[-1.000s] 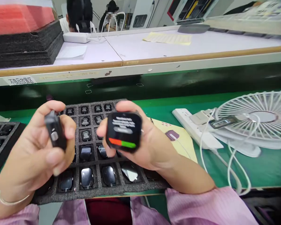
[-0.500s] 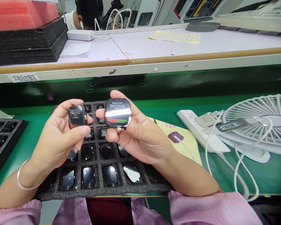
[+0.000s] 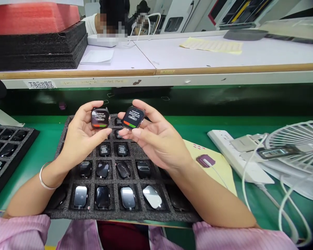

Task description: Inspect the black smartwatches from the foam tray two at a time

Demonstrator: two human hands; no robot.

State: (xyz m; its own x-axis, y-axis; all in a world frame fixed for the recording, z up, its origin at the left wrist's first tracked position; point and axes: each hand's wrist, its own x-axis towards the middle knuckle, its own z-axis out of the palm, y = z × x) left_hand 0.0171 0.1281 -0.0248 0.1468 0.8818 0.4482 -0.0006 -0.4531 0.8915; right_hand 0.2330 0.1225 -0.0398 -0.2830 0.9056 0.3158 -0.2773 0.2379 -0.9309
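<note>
My left hand (image 3: 80,133) grips a black smartwatch body (image 3: 99,118), its lit screen showing white text and a red-and-green bar. My right hand (image 3: 152,139) pinches a second watch body (image 3: 133,118) with the same lit screen, tilted toward me. Both are held side by side above the far end of a black foam tray (image 3: 94,213), whose pockets hold several more watch bodies. Some of those show text screens; nearer ones are dark or reflective.
A second black tray (image 3: 5,146) lies at the left. To the right are a yellow sheet (image 3: 219,166) with a purple charger puck (image 3: 205,160), a white power strip (image 3: 237,156), cables and a white fan (image 3: 297,146). Another person sits behind the raised shelf (image 3: 156,71).
Both hands have moved away from me toward the tray's far end. The left watch has turned from edge-on to screen-up, and the two watches now sit close together.
</note>
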